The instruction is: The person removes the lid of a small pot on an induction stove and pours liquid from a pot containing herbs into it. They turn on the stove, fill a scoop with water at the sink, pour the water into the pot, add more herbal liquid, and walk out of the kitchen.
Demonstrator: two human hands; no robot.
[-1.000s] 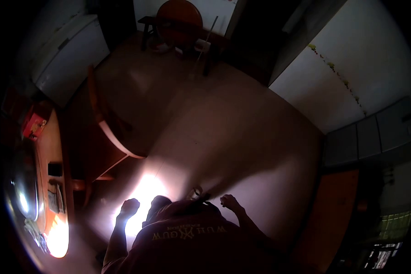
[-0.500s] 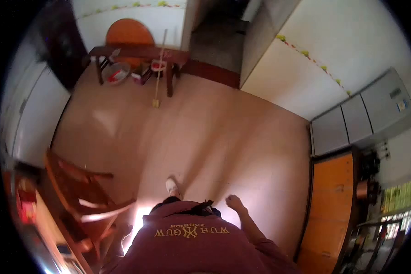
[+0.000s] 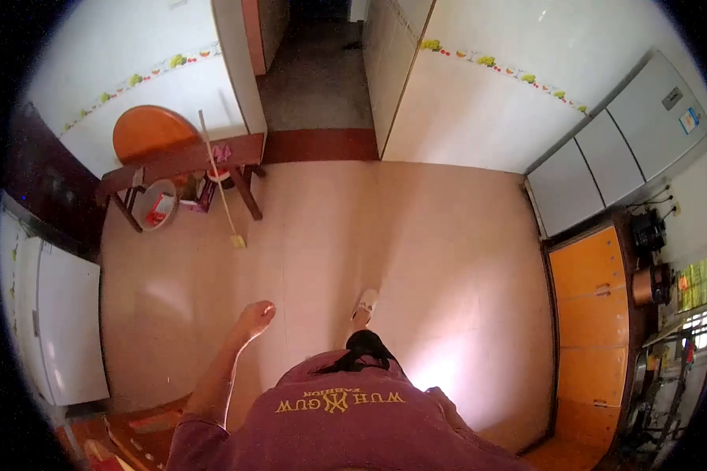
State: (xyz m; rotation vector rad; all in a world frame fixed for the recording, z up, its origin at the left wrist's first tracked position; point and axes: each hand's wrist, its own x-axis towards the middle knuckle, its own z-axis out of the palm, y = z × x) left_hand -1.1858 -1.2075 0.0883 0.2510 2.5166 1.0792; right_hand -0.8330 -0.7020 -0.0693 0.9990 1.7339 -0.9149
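My left hand (image 3: 258,315) hangs in front of me over the tiled floor, fingers curled in a loose fist, with nothing showing in it. Close against the side of my maroon shirt (image 3: 346,428) is my right hand (image 3: 445,402), partly covered and dim, so its fingers cannot be made out. One light-coloured shoe (image 3: 367,300) shows below me on the floor (image 3: 314,243), between the two hands. Neither hand touches any furniture.
Ahead on the left, a wooden bench (image 3: 184,166) has a round orange board (image 3: 153,135) behind it, a basin (image 3: 159,206) under it and a long stick (image 3: 218,177) leaning on it. A doorway (image 3: 318,86) opens ahead. A grey refrigerator (image 3: 597,169) and orange cabinets (image 3: 589,314) line the right.
The view has turned left and moved forward; the bench and doorway show nearer. My left hand has swung forward, my right hand back. The wooden chair has slid toward the bottom left edge.
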